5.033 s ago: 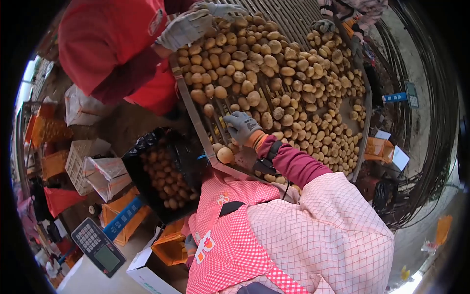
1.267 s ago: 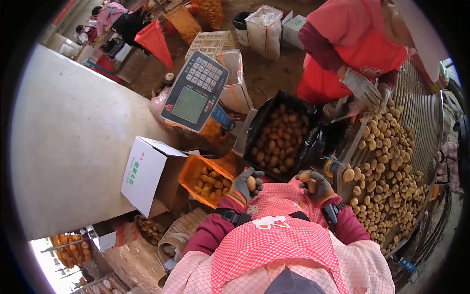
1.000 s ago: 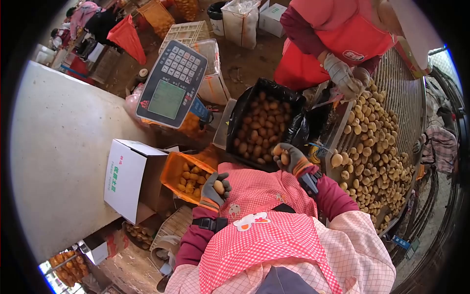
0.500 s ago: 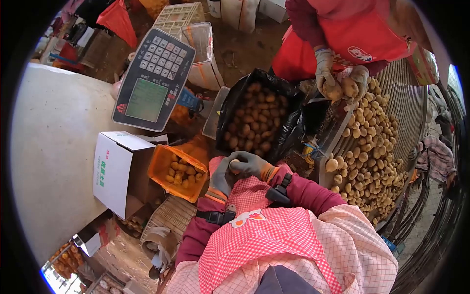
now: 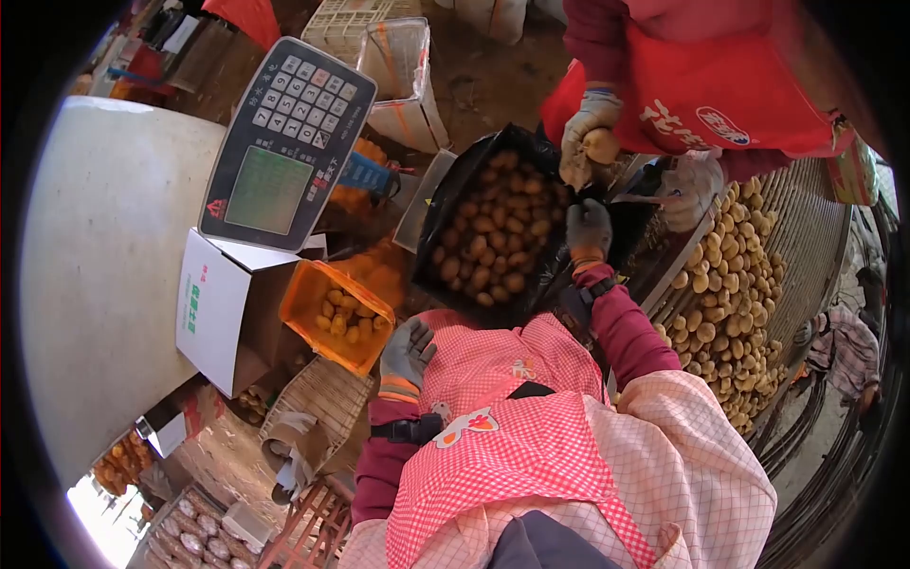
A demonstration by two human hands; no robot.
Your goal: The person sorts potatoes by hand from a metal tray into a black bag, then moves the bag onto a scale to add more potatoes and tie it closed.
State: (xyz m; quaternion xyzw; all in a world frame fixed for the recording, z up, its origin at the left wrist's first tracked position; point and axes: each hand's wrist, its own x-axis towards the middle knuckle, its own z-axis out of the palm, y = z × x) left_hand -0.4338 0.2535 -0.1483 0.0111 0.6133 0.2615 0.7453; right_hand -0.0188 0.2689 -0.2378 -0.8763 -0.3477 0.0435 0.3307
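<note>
My left hand (image 5: 406, 353), in a grey glove with an orange cuff, rests beside my checked apron with its fingers spread and nothing in them. It is near the orange basket (image 5: 294, 308), which holds potatoes (image 5: 343, 318). My right hand (image 5: 589, 230), gloved alike, reaches to the right edge of the container lined with a black plastic bag (image 5: 533, 289). Brown potatoes (image 5: 493, 242) lie inside that lining. The fingers of my right hand are turned away, and I cannot tell whether they hold anything. Just beyond them, a co-worker's gloved hand (image 5: 590, 119) holds a potato (image 5: 601, 146).
A scale display (image 5: 275, 161) stands at the upper left by a white box (image 5: 213, 313) and a pale surface (image 5: 114, 256). Many potatoes (image 5: 725, 313) lie on the slatted table (image 5: 806, 213) at right. A co-worker in a red apron (image 5: 682, 85) stands across from me.
My hands were together around a potato; now they are apart. The right has moved forward and right to the bag's edge, the left slightly left. The co-worker's hand has moved left with a potato.
</note>
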